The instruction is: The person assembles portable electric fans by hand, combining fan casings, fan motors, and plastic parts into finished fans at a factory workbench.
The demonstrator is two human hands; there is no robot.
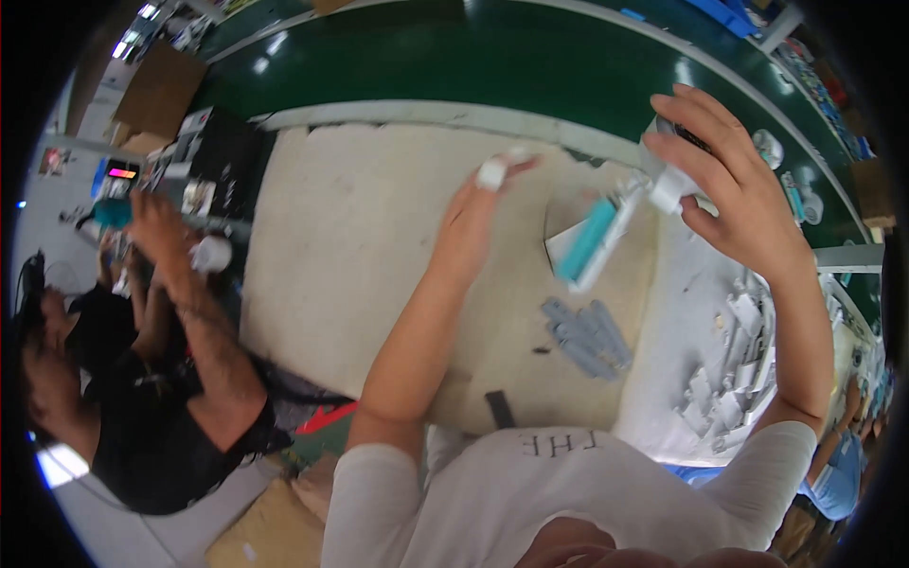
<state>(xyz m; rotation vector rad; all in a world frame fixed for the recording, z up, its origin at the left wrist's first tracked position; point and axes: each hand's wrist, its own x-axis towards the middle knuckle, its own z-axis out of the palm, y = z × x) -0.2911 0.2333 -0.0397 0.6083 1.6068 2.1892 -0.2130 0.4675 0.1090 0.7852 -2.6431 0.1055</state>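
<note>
Head view: right fingers clasp a teal device slanting down leftward; left fingers unclear.

Left hand: raised over cream worktable, fingers extended, blurred; white band on finger. Right hand: fingers curled around white end of turquoise-and-white elongated device, tilted. Grey strips: grouped on worktable below device. White plastic parts: piled at right. Black strip: near worktable's front edge.
</note>
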